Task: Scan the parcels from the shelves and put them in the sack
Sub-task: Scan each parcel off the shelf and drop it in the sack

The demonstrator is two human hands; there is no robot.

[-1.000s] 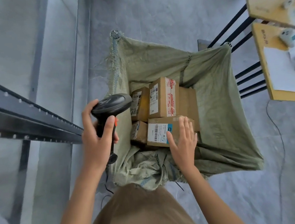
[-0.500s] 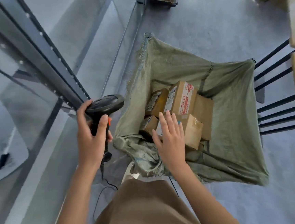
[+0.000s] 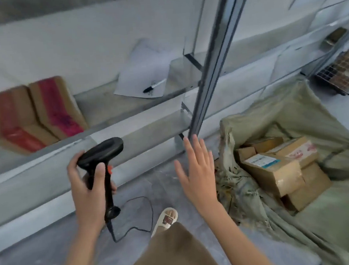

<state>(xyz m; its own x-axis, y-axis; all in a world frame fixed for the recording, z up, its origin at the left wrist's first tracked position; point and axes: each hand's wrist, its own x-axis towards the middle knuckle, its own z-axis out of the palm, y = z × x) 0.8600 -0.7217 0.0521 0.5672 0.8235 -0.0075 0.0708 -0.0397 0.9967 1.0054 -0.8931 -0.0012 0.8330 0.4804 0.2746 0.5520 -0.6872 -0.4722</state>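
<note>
Right hand now off sack's taped brown parcels, fingers spread; left hand gripping scanner

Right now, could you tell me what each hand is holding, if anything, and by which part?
The left hand grips the black barcode scanner by its handle, below the head. The right hand is open and holds nothing.

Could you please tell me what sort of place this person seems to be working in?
Probably a parcel sorting depot or warehouse: taped parcels stand on a metal shelf, a woven sack holds labelled boxes, and the left hand grips a barcode scanner.
</note>
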